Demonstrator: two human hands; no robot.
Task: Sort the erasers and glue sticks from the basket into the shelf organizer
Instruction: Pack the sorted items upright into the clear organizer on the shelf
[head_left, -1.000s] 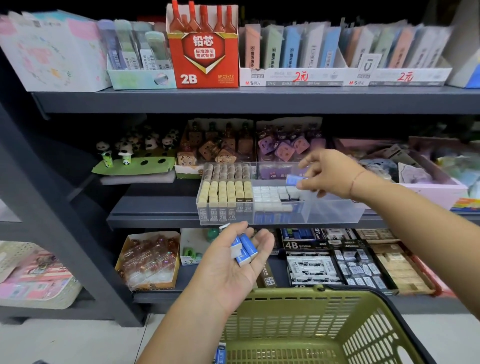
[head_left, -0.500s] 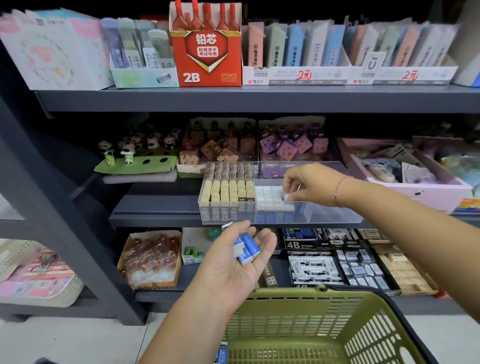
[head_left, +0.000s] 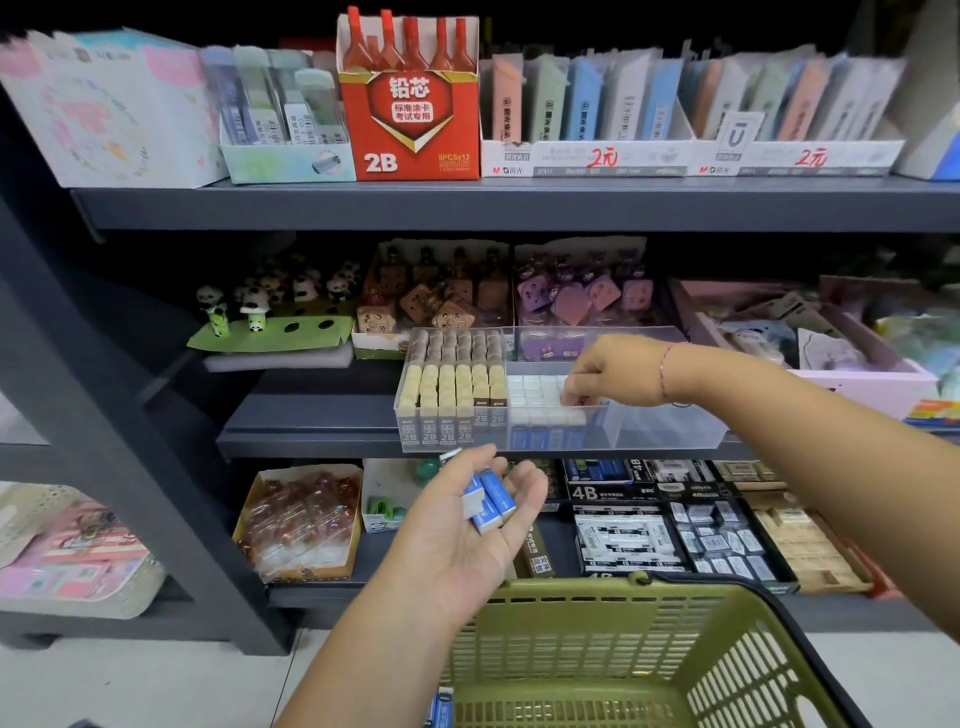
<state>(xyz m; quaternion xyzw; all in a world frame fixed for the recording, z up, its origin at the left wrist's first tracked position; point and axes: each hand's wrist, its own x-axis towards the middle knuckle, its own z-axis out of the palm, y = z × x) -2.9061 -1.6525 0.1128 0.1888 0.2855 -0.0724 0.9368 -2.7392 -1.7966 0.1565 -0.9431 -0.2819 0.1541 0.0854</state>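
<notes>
My left hand (head_left: 457, 535) is held palm up below the shelf edge, with a few blue-sleeved white erasers (head_left: 491, 499) lying on its fingers. The clear shelf organizer (head_left: 670, 423) stands on the middle shelf. Its left compartment is packed with upright beige 2B erasers (head_left: 447, 387), and its middle compartment has rows of white erasers (head_left: 535, 397). My right hand (head_left: 618, 371) reaches into the middle compartment from the right, fingertips pinched down on an eraser at the right end of those rows. The green basket (head_left: 623, 670) hangs at the bottom, its inside mostly out of view.
A blue-wrapped item (head_left: 441, 706) shows beside the basket's left rim. Boxes of 4B erasers (head_left: 623, 540) and a tray of amber trinkets (head_left: 301, 519) fill the lower shelf. The red 2B lead box (head_left: 410, 104) stands on the top shelf. A pink bin (head_left: 857, 379) sits right of the organizer.
My right hand carried a blue-sleeved eraser from above the organizer down and left into the middle compartment, onto the white rows. My left hand stayed in place with its erasers.
</notes>
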